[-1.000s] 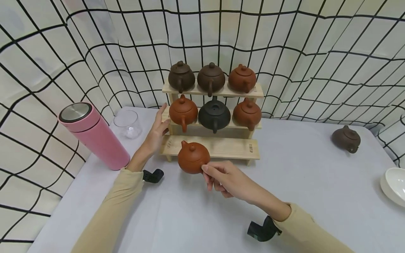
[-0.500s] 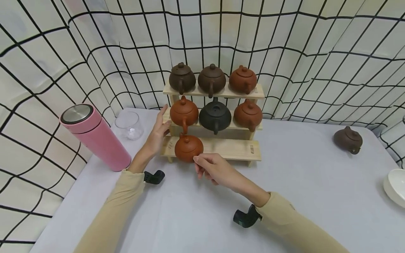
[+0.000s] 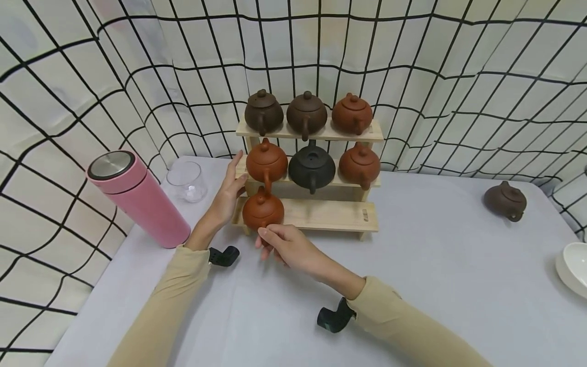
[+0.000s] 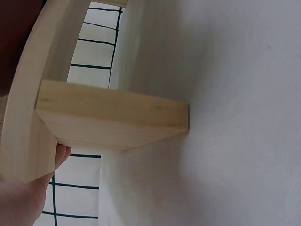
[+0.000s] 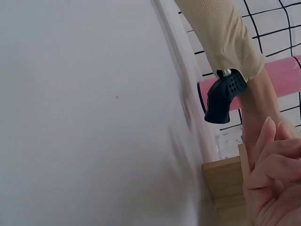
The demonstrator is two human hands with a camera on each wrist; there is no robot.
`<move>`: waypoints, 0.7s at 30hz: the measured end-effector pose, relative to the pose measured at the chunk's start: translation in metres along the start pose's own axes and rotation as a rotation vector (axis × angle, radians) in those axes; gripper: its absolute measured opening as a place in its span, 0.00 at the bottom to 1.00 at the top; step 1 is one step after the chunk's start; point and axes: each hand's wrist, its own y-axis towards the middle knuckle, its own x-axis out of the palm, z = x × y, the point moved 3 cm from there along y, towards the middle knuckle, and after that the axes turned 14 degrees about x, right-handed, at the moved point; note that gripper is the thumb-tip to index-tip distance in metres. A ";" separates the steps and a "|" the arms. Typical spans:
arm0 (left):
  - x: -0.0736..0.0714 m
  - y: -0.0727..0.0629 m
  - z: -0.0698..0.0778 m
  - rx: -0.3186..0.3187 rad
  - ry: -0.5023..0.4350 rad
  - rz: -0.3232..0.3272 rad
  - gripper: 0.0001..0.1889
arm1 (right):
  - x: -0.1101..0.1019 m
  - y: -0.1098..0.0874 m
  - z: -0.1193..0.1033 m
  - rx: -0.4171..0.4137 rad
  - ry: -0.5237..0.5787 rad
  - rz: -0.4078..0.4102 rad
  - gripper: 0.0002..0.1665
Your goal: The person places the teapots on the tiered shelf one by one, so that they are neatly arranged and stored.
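In the head view, a reddish-orange clay teapot [image 3: 263, 210] is at the left end of the bottom shelf of a wooden tiered rack [image 3: 330, 215]. My right hand [image 3: 291, 247] pinches the teapot at its near side; the fingers cover the part they hold. Whether its base touches the shelf is not visible. At the rack's left side, my left hand [image 3: 225, 199] holds the end of the middle shelf. Fingertips [image 4: 63, 153] show behind the wood in the left wrist view. The right wrist view shows the right hand's curled fingers [image 5: 275, 174], but no teapot.
Several brown, black and reddish teapots, such as a black teapot [image 3: 312, 167], fill the upper shelves. A pink thermos [image 3: 142, 201] and clear glass [image 3: 187, 182] stand left. A brown teapot [image 3: 505, 201] and white bowl [image 3: 573, 267] lie right. Black grid mesh [image 3: 412, 66] backs the table.
My right hand has carried the reddish-orange teapot leftward and away from me, from in front of the rack to the bottom shelf's left end. My left hand has stayed at the rack.
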 end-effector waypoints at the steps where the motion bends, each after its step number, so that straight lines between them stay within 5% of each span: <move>1: 0.000 0.000 0.000 -0.001 -0.003 0.001 0.35 | 0.001 0.000 -0.001 -0.001 0.005 0.000 0.22; 14: 0.002 0.000 0.000 -0.011 -0.005 0.003 0.35 | 0.014 0.005 -0.001 -0.007 0.081 0.016 0.19; 21: 0.001 0.000 0.001 -0.009 0.007 -0.003 0.34 | 0.006 -0.013 0.007 0.018 -0.052 -0.003 0.21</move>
